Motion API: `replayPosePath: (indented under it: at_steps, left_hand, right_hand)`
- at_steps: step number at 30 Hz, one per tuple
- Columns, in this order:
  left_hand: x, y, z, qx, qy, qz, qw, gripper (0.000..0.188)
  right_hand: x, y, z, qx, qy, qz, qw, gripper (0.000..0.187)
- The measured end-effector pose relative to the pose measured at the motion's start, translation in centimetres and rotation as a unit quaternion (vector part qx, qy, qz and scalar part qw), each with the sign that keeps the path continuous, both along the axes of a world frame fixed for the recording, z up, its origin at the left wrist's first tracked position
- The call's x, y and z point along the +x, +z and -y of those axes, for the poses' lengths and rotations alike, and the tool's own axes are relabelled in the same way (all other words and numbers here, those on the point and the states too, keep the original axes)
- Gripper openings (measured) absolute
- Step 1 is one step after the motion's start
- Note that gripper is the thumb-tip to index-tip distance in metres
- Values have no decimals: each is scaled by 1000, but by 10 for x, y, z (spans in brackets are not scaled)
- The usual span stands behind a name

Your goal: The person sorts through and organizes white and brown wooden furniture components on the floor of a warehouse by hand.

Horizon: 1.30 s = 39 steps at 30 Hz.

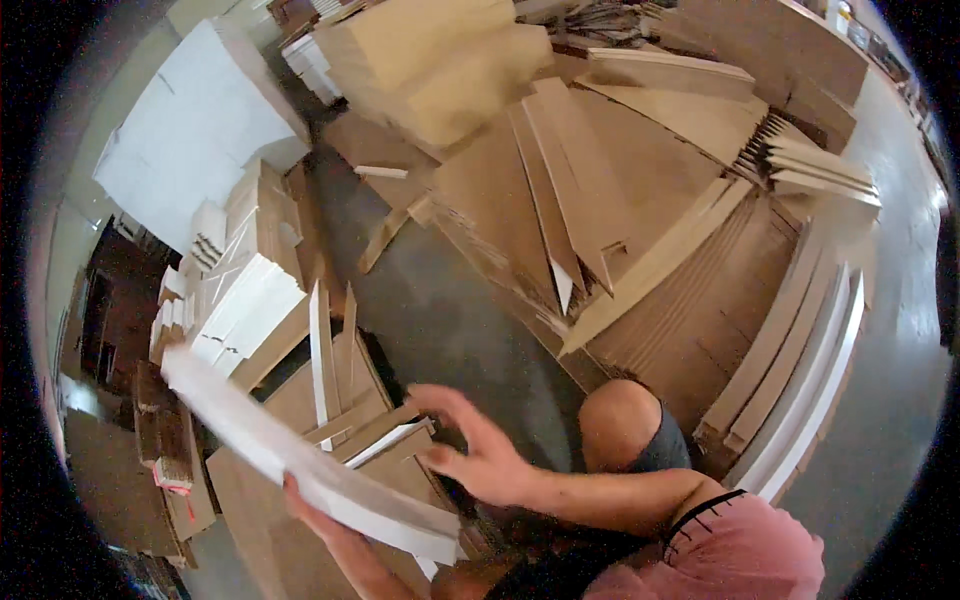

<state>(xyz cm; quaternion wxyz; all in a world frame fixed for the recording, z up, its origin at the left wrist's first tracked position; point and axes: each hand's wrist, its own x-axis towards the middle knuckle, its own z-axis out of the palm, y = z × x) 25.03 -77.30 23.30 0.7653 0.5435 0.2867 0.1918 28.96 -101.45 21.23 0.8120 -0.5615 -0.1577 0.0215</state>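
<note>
A long white folded cardboard strip (300, 450) slants across the lower left, blurred toward its far end. My left hand (312, 512) is closed on its near side around the middle, and the strip hides most of the fingers. My right hand (480, 450) is held in the air to the right of the strip, touching nothing. Its thumb and fingers are spread and slightly curled. Beneath both hands lie flat brown cardboard sheets (255, 500), with narrow brown and white strips (390, 441) on top.
White-ended stacked cardboard (250, 305) stands at the left, before a large white-covered block (195, 125). Brown cardboard piles (610, 170) with loose long pieces fill the right. Long curved strips (800, 350) lie beyond my knee (620, 425). Grey floor (450, 310) runs between the piles.
</note>
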Motion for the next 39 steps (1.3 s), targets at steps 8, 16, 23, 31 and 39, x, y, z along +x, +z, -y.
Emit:
replayPosePath:
  at_steps: [8, 16, 23, 31, 39]
  left_hand:
    - [168, 18, 112, -41, -306, -96, 946, 61]
    - [340, -40, 216, -21, -448, -118, 886, 59]
    - [455, -90, 270, 57, -497, -76, 862, 59]
    - [475, -103, 281, 67, -536, -149, 828, 70]
    - [470, -103, 286, 83, -503, -159, 845, 73]
  right_hand:
    - [84, 55, 50, 34, 41, 125, 991, 23]
    - [116, 15, 93, 373, 85, -74, 921, 37]
    - [143, -3, 96, 526, 59, -112, 841, 43]
    - [153, 3, 117, 623, 71, -104, 772, 42]
    - [139, 8, 120, 596, 49, -204, 775, 45]
